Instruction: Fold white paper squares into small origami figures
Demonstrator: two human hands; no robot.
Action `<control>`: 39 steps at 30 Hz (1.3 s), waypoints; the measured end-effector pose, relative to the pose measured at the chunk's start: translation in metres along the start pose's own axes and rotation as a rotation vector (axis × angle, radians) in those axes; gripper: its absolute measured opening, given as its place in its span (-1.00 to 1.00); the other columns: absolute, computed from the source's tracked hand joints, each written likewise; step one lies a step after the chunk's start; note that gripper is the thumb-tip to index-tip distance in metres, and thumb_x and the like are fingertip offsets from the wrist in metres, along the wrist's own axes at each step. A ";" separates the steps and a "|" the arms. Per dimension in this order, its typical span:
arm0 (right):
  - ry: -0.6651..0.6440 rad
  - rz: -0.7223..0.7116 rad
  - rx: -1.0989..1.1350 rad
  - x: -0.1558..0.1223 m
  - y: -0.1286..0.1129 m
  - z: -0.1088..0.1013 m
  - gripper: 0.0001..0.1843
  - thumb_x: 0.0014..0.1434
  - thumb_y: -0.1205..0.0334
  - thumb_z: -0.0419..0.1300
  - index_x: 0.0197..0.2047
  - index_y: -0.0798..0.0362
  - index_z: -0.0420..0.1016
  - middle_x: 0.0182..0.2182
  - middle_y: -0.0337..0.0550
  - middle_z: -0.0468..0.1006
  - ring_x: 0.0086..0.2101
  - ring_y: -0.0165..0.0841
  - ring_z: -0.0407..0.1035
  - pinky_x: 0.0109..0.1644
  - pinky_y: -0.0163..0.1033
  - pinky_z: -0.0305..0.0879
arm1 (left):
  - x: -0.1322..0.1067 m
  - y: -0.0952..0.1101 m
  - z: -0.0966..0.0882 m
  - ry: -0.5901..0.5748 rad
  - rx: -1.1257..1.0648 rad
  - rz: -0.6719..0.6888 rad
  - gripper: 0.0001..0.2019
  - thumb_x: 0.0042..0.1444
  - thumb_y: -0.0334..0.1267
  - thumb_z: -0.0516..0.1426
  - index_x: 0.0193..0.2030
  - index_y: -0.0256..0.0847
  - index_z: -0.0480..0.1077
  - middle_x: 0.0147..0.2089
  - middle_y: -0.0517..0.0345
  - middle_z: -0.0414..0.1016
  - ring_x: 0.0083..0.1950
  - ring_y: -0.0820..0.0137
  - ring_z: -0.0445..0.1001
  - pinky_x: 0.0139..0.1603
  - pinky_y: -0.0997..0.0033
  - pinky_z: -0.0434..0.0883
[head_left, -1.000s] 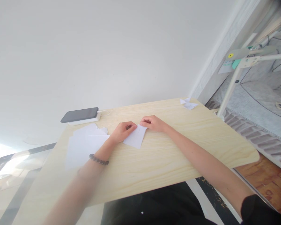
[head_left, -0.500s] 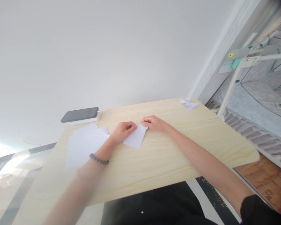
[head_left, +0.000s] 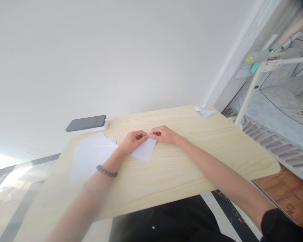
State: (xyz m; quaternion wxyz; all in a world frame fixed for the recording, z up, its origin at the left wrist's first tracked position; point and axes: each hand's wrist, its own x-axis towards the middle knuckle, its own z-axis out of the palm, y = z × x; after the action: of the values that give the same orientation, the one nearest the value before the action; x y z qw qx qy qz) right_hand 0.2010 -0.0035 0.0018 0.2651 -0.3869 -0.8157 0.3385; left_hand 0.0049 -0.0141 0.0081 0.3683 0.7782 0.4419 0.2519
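Note:
A small white sheet of paper (head_left: 144, 151) lies slanted on the middle of the wooden table. My left hand (head_left: 133, 141), with a dark beaded bracelet on its wrist, pinches the paper's far left edge between thumb and fingers. On the far right corner, my right hand (head_left: 164, 134) pinches the same sheet, its fingertips almost meeting those of the left. The paper's far edge is partly hidden by the fingers, so I cannot tell how it is folded there.
Left of my hands lie several white paper sheets (head_left: 91, 158). Behind them a dark phone (head_left: 87, 123) rests on a white block with a cable (head_left: 113, 120). Folded paper pieces (head_left: 204, 111) sit at the far right corner of the table (head_left: 192, 168). A white metal frame (head_left: 249, 90) stands beyond.
My right hand has shifted slightly left along the paper's far edge, bringing its fingertips closer to my left hand's. The sheet has moved a little toward me. My left hand stays nearly still.

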 end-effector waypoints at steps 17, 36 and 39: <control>0.010 -0.004 0.004 0.001 -0.001 0.002 -0.79 0.06 0.18 0.01 -0.42 0.11 0.38 -0.55 -0.26 0.36 -0.52 -0.51 0.17 -0.42 -0.39 0.08 | 0.002 0.000 -0.001 -0.002 0.015 -0.031 -0.71 0.03 -0.13 -0.04 -0.29 -0.26 0.40 -0.46 0.18 0.40 -0.49 0.48 0.28 -0.53 0.54 0.21; 0.009 -0.012 0.009 0.002 0.003 0.000 -0.78 0.08 0.15 0.00 -0.39 0.10 0.37 -0.52 -0.27 0.35 -0.51 -0.51 0.16 -0.40 -0.38 0.07 | 0.001 0.002 -0.001 0.018 0.063 0.015 -0.73 0.04 -0.14 -0.05 -0.39 -0.25 0.38 -0.46 0.23 0.37 -0.49 0.50 0.24 -0.46 0.53 0.19; 0.033 -0.026 -0.010 0.004 0.005 -0.001 -0.80 0.07 0.19 -0.01 -0.39 0.11 0.37 -0.50 -0.26 0.36 -0.49 -0.51 0.16 -0.40 -0.38 0.05 | 0.001 0.001 -0.002 0.009 0.052 0.044 -0.75 0.03 -0.18 -0.06 -0.44 -0.26 0.35 -0.47 0.24 0.35 -0.44 0.49 0.25 -0.43 0.53 0.18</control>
State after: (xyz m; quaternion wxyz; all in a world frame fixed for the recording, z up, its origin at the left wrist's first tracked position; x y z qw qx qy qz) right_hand 0.2021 0.0022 -0.0004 0.2810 -0.3833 -0.8178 0.3244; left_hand 0.0044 -0.0124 0.0102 0.3405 0.7958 0.4328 0.2519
